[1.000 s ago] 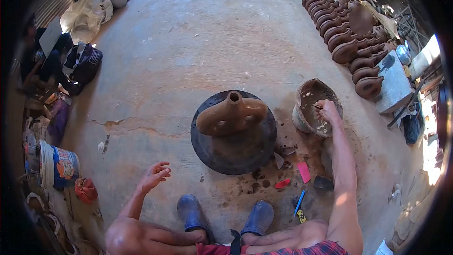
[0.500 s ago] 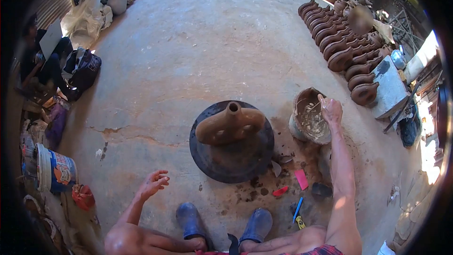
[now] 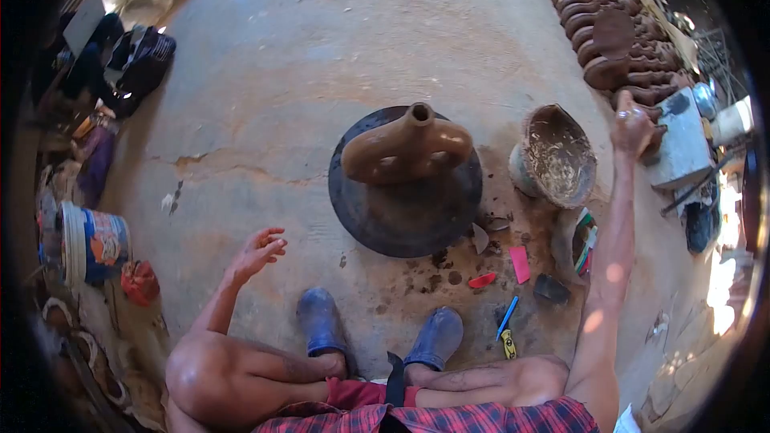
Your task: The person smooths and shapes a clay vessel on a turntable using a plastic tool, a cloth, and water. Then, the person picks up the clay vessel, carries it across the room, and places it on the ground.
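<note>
A brown clay ring-shaped vessel [image 3: 407,152] with an upright open spout stands on a dark round wheel [image 3: 405,228] in front of me. Right of it is a rough bowl [image 3: 558,156] with muddy, pale residue inside. My right hand [image 3: 632,130] is stretched out beyond the bowl, beside the near end of the rows of clay pieces [image 3: 605,72]; one finger points forward, and whether it touches or holds anything is unclear. Over the floor at the left, my left hand [image 3: 261,252] hovers empty with fingers apart and slightly curled.
Near my right foot lie a pink piece [image 3: 520,265], a red piece [image 3: 482,281], a blue tool [image 3: 507,317], a yellow tool [image 3: 508,344] and a dark block [image 3: 551,289]. A pale block [image 3: 678,140] stands right. Left are a bucket [image 3: 106,246] and a seated person [image 3: 88,72].
My right hand has left the bowl and moved right and forward toward the rows of clay pieces. My left hand stays nearly still. The view has shifted.
</note>
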Available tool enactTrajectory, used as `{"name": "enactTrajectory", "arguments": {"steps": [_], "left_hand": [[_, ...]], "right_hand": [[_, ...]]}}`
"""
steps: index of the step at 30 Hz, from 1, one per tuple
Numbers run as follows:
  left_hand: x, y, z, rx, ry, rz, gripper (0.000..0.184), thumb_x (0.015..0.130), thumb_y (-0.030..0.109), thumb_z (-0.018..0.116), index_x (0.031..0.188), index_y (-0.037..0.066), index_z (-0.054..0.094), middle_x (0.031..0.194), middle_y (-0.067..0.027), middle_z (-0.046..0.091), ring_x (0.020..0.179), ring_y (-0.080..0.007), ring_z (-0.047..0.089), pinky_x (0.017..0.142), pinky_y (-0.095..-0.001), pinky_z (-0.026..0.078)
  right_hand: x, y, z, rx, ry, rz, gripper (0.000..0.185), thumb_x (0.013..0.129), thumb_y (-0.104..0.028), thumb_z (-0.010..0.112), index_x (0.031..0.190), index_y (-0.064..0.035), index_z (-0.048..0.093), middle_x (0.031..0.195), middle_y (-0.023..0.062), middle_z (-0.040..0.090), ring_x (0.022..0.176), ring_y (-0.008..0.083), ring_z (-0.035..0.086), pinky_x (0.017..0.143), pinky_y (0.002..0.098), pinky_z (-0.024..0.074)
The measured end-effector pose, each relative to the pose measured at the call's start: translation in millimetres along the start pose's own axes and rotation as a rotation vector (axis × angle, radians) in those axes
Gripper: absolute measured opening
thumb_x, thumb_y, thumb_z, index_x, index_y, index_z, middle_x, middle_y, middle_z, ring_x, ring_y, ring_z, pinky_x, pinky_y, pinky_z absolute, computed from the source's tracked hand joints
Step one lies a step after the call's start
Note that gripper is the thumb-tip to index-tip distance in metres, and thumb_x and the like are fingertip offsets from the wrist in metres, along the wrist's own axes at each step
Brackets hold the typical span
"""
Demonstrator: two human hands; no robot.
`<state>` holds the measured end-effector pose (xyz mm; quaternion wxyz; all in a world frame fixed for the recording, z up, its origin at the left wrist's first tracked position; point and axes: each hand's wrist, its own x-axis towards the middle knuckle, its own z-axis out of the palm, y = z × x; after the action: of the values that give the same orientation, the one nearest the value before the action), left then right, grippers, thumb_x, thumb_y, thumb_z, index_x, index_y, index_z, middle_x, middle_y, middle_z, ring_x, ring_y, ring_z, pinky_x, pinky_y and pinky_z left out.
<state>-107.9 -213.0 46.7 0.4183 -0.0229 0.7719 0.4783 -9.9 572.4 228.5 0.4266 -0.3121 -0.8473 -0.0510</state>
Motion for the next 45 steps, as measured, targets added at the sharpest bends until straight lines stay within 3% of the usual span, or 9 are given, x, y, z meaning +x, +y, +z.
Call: {"name": "enactTrajectory", "arguments": {"steps": [9,13,22,25,27,31,35,39,45], "left_hand": [[3,-2,5,-0.018,-0.014,-0.017,0.053,0.102,0.036,0.069,0.147,0.011,0.054,0.122,-0.0069,0.070,0.106,-0.0171,0.068,0.088,-0.0346,0.053],[17,2,-2,0.017,-0.012,0.008,0.052,0.103,0.035,0.068,0.148,0.012,0.054,0.124,-0.0064,0.071,0.106,-0.0169,0.068,0.088,-0.0344,0.053],[16,23,18,0.035,-0.056,0.023,0.060,0.102,0.040,0.068,0.149,0.008,0.052,0.126,-0.0097,0.068,0.112,-0.0205,0.067,0.092,-0.0379,0.054],[27,42,26,0.072,-0.056,0.076,0.060,0.102,0.041,0.068,0.150,0.009,0.052,0.126,-0.0103,0.068,0.112,-0.0210,0.067,0.093,-0.0392,0.054],[32,54,28,0.060,-0.054,0.101,0.060,0.102,0.042,0.067,0.150,0.010,0.051,0.127,-0.0119,0.067,0.112,-0.0219,0.067,0.093,-0.0397,0.053],[38,64,30,0.011,-0.062,0.151,0.062,0.102,0.042,0.067,0.153,0.011,0.047,0.129,-0.0139,0.066,0.112,-0.0231,0.068,0.093,-0.0402,0.053],[64,67,42,-0.056,0.002,0.162,0.062,0.104,0.044,0.064,0.153,0.011,0.047,0.129,-0.0126,0.067,0.109,-0.0225,0.068,0.092,-0.0395,0.054],[112,70,75,-0.266,0.073,0.151,0.058,0.106,0.048,0.058,0.153,0.016,0.046,0.131,-0.0058,0.066,0.108,-0.0192,0.067,0.091,-0.0393,0.054],[132,92,97,-0.334,0.060,0.131,0.057,0.106,0.048,0.060,0.151,0.014,0.049,0.133,-0.0036,0.065,0.106,-0.0177,0.066,0.088,-0.0389,0.054]], "right_hand": [[1,-20,-42,0.214,0.448,-0.105,0.048,0.106,-0.041,0.051,0.092,-0.0034,0.078,0.090,0.0240,0.075,0.081,0.0426,0.073,0.069,0.0494,0.0539],[-92,37,40,-0.365,-0.779,-0.237,0.032,0.098,-0.031,0.063,0.099,-0.0006,0.073,0.093,0.0285,0.072,0.090,0.0444,0.072,0.077,0.0518,0.0547],[-14,-20,-66,0.257,0.092,-0.284,0.021,0.104,-0.015,0.056,0.112,-0.0005,0.068,0.098,0.0168,0.076,0.079,0.0403,0.069,0.077,0.0529,0.0544],[-83,86,50,-0.324,-0.728,-0.523,0.017,0.094,-0.008,0.057,0.098,0.0047,0.069,0.087,0.0258,0.071,0.077,0.0460,0.069,0.075,0.0563,0.0529],[-86,38,13,-0.188,-0.706,-0.305,0.019,0.094,-0.009,0.057,0.103,0.0048,0.067,0.089,0.0286,0.069,0.079,0.0479,0.069,0.073,0.0558,0.0527],[-11,-36,-88,0.052,-0.310,-0.095,0.037,0.107,-0.035,0.057,0.125,-0.0026,0.062,0.085,0.0240,0.071,0.080,0.0388,0.073,0.070,0.0502,0.0525],[-12,-50,-132,0.251,0.229,-0.194,0.028,0.103,-0.023,0.062,0.120,-0.0019,0.069,0.085,0.0186,0.071,0.074,0.0275,0.071,0.069,0.0442,0.0538],[-109,72,-20,-0.173,-0.702,-0.247,0.028,0.091,-0.023,0.075,0.106,0.0015,0.076,0.091,0.0286,0.071,0.073,0.0304,0.071,0.072,0.0449,0.0538],[-72,-97,-110,0.330,-0.453,-0.116,0.022,0.094,-0.013,0.075,0.111,0.0000,0.077,0.099,0.0179,0.075,0.088,0.0255,0.073,0.079,0.0379,0.0570]]}}
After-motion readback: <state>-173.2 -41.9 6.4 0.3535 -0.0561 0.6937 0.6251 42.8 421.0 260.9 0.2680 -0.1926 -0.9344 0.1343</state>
